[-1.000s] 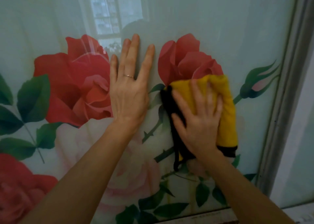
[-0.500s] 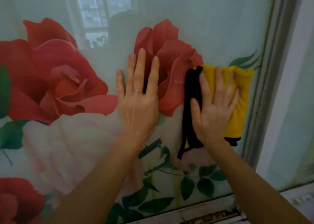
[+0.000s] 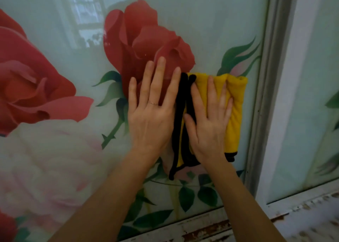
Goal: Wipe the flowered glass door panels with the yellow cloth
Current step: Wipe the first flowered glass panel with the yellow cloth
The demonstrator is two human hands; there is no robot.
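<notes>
— Which step was in hand?

— The wiping itself, I'd say. The right hand lay flat, fingers straight and slightly spread, pressing the yellow cloth against the flowered glass panel. The cloth was folded and edged in black. It sat low on the panel's right side, just beside the frame upright.

— And the other hand?

— The left hand was flat on the bare glass, fingers straight, holding nothing. It lay over the lower petals of a red rose. Whether it touched the cloth's black edge or only sat beside it, I couldn't tell.

— What did the next move call for?

— In my judgement, even flat pressure and a stroke along the strip by the frame, then down towards the bottom rail. The second panel, further right, would need its turn too.

— Anything hard to make out?

— How clean the glass was. A reflected window masked any smears. The cloth's middle was hidden under the palm. The panel's top and left were cut off, and the right-hand panel showed only in part.
</notes>
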